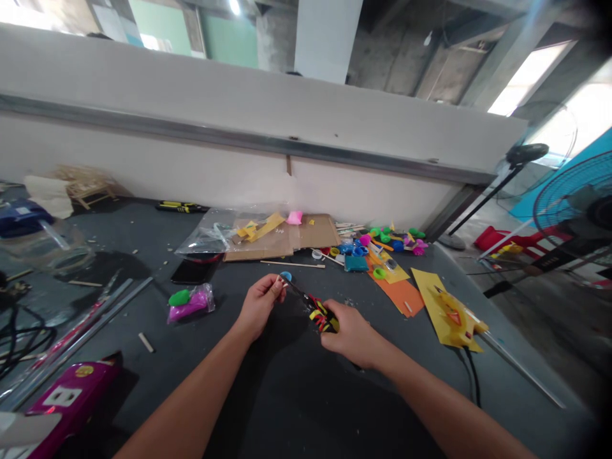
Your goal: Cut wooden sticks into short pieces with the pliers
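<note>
head view: a long white partition wall [191,172] with a grey metal rail runs behind a dark grey, smooth-topped bench [325,408]. off to the right, beyond the bench, stands a black round-caged fan [583,210]. a flat brown cardboard sheet [313,236] lies near the wall, its left part under a crumpled clear plastic bag [205,236]. at the lower left is a magenta plastic case [76,389] with a white panel on it. on the right, a yellow glue gun [452,312] lies on a yellow sheet [425,290], just beside an orange sheet [399,293].

around the middle of the bench are the person's two hands. the right hand [351,335] has its grip closed around the handles of a pair of black, yellow and red pliers [313,309], whose dark nose slants up and left toward the other hand. the left hand [261,303] has a narrow grip, thumb and fingertips pinching a short pale wooden piece [279,280] right at the pliers' tips; whether the tips bite on it i cannot tell. left of that hand lie a black phone [189,272] and a purple packet [191,306] with a green lump [179,297]. smallest, a pale blue round cap [286,276] shows just behind the tips; whether it is held or lying, i cannot tell.
</note>
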`<state>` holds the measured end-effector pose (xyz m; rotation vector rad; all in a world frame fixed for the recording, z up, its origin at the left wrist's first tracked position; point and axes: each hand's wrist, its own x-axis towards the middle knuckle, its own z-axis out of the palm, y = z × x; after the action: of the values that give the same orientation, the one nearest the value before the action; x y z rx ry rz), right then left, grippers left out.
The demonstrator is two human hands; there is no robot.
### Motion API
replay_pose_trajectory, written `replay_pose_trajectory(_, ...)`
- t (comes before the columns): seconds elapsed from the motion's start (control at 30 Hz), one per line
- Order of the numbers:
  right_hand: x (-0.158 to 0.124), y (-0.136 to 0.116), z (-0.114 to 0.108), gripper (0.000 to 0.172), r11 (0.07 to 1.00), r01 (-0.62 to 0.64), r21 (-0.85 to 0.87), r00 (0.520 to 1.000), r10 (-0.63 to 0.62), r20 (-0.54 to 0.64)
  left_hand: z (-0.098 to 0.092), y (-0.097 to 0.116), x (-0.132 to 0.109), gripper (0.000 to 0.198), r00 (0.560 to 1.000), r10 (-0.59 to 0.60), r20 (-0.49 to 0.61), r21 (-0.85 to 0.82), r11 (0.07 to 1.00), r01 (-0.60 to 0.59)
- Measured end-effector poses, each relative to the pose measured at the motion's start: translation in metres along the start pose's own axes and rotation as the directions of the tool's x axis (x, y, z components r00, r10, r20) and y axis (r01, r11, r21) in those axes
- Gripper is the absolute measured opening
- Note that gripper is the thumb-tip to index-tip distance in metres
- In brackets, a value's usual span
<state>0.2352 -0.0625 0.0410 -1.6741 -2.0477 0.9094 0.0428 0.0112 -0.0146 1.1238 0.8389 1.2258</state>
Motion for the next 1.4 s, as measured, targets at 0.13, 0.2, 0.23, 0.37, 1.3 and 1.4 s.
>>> replay_pose_trajectory(0.13,0.000,-0.001,0.000,0.028,1.000,-0.004,-0.012,1.000,0.003,-0.018,-0.001,-0.001,0.001,0.017,0.999,-0.009,-0.035,-0.011,1.000,0.009)
replay_pose_trajectory(0.2,0.000,-0.002,0.001,0.029,0.998,-0.008,-0.056,0.998,0.005,-0.058,-0.002,-0.002,0.001,0.017,0.999,-0.008,-0.048,-0.001,1.000,0.008)
replay_pose_trajectory(0.23,0.000,-0.002,0.002,0.028,0.997,-0.009,-0.073,0.997,0.004,-0.074,-0.003,-0.003,0.001,0.017,0.999,-0.009,-0.051,0.004,1.000,0.009)
replay_pose_trajectory(0.37,-0.001,-0.002,0.003,0.023,0.994,-0.018,-0.108,0.995,0.007,-0.095,-0.003,-0.003,0.001,0.019,0.998,-0.014,-0.063,0.007,1.000,0.015)
replay_pose_trajectory(1.3,0.026,0.032,-0.021,0.032,0.888,0.024,-0.460,0.932,-0.186,-0.311,0.006,-0.003,0.000,0.026,0.998,-0.003,0.068,0.370,0.929,-0.022)
replay_pose_trajectory(1.4,0.036,0.008,-0.008,0.026,0.950,0.214,-0.225,0.932,-0.268,-0.245,0.004,-0.005,0.000,0.026,0.995,0.006,0.102,0.417,0.908,-0.048)
